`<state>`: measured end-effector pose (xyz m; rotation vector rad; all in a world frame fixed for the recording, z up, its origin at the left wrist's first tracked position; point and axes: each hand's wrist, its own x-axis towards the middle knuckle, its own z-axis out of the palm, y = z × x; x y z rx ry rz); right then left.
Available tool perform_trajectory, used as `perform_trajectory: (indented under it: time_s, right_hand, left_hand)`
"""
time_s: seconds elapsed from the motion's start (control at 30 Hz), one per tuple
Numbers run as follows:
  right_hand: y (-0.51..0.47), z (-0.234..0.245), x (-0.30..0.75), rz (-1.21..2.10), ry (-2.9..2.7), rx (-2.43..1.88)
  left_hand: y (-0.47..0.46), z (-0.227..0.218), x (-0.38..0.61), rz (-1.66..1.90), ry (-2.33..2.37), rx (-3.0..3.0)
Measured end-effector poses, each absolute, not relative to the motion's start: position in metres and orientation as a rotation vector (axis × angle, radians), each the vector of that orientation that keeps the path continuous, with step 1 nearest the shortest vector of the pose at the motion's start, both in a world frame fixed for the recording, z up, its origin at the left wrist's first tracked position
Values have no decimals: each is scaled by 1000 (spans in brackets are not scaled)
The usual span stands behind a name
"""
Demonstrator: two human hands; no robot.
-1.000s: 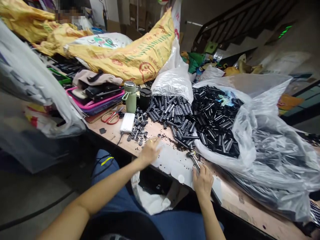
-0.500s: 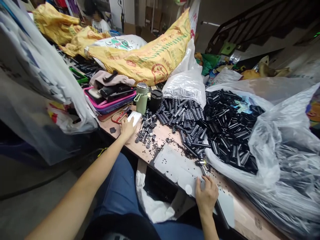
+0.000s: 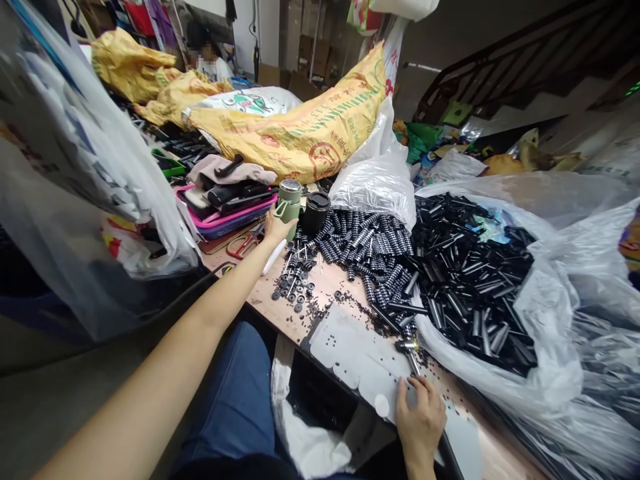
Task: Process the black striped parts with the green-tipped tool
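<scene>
My left hand [image 3: 280, 228] reaches to the back of the table and is closed around a green thermos bottle [image 3: 289, 200] with a silver lid and side loop. Below my left wrist a white flat object [image 3: 274, 257] lies on the table, partly covered by my forearm. My right hand [image 3: 421, 417] rests on a grey sheet [image 3: 350, 347], fingers apart, over the handle of a small hammer [image 3: 414, 363]. The hammer's head points away from me, and its black grip shows beyond the hand.
Beside the bottle stands a black lidded cup [image 3: 317, 212]. Red-handled scissors [image 3: 243, 245] lie left of it, near a pink tray [image 3: 210, 227]. Ridged black grips [image 3: 370, 243], small washers and pins spread over the table. On the right, a plastic bag [image 3: 550, 313] holds black tubes [image 3: 465, 267].
My left hand has left the white flat object and moved farther back onto the green bottle. My right hand stays by the hammer. The view has shifted slightly.
</scene>
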<state>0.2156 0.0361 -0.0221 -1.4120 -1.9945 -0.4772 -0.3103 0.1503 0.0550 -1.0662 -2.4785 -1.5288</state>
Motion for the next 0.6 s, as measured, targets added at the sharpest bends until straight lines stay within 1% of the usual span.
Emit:
perform_trajectory:
  time_s: [0.17, 0.27, 0.37, 0.43, 0.53, 0.6]
  right_hand:
    - [36, -27, 220, -469, -2005, -1426]
    - [37, -26, 222, -452, -1977, -1417]
    - [39, -12, 202, -353, -1958, -1284]
    - [40, 4, 162, -164, -2012, -1177]
    - [37, 24, 66, 224, -2365, -1022]
    - [34, 30, -6, 321, -2599, -886]
  left_hand:
    - [177, 58, -312, -1762, -2338, -988]
    - [180, 59, -312, -1798, -2292, -974]
    - [178, 73, -313, -1812, -2207, -998]
    - [172, 90, -312, -1817, -2129, -1015]
    - [155, 121, -307, -1807, -2038, -1016]
    - [134, 137, -299, -1783, -2007, -1018]
